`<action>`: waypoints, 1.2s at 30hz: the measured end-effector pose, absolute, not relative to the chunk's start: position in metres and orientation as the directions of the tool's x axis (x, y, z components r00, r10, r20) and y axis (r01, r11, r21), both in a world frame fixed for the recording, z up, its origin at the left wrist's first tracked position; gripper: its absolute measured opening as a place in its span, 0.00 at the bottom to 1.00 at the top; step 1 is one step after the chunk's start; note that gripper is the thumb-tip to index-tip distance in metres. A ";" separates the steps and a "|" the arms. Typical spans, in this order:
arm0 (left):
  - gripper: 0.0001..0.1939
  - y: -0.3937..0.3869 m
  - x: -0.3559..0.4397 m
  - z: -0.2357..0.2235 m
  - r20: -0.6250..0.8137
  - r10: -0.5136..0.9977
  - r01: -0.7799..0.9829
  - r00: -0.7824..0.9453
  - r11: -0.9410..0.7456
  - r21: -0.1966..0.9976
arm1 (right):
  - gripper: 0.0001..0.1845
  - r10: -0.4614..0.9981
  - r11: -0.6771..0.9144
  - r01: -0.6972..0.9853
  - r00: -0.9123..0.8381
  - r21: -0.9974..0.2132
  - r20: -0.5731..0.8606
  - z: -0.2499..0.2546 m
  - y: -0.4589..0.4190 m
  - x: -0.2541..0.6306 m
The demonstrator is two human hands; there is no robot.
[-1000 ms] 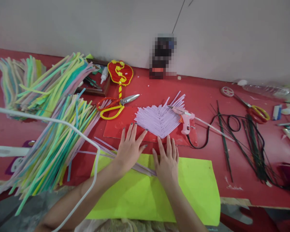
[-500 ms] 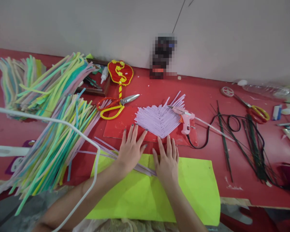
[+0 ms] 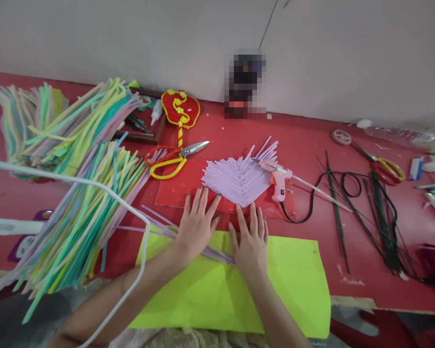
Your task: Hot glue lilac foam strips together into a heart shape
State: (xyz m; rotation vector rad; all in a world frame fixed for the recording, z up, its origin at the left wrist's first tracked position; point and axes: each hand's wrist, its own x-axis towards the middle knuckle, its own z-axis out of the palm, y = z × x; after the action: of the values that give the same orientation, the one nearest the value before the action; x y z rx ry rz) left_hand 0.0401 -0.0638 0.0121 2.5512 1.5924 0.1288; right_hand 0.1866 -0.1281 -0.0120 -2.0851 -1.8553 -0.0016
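My left hand (image 3: 196, 224) lies flat with its fingers spread, fingertips on the red board (image 3: 177, 191) near the lower left of a leaf-shaped piece made of lilac pipe cleaners (image 3: 232, 179). My right hand (image 3: 252, 241) also rests flat, fingers apart, just below the tip of that piece. Neither hand holds anything. Several loose lilac pipe cleaners (image 3: 217, 254) pass beneath my left hand and end beside my right. Under both forearms is a bright yellow-green sheet (image 3: 210, 295). A pink glue gun (image 3: 281, 181) lies with its nozzle over the lilac piece's right side.
Bundles of coloured pipe cleaners (image 3: 83, 212) fill the left. Red-and-yellow scissors (image 3: 170, 162) lie near a red fan-shaped ornament (image 3: 181, 110). A white cable (image 3: 94, 183) crosses the left foreground. Dark green wires (image 3: 382, 227), more scissors (image 3: 384, 166) and a plastic bottle (image 3: 402, 135) are at right.
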 end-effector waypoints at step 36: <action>0.28 -0.064 0.041 0.016 -0.054 0.896 0.892 0.441 -0.431 0.135 | 0.28 0.961 -0.083 0.963 0.146 -0.256 0.236 -0.015 -0.128 0.188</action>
State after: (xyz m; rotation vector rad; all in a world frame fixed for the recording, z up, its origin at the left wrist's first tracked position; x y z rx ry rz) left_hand 0.0406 -0.0637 0.0157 2.5422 1.5885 0.0389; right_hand 0.1876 -0.1280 -0.0149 -2.0828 -1.8500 -0.0099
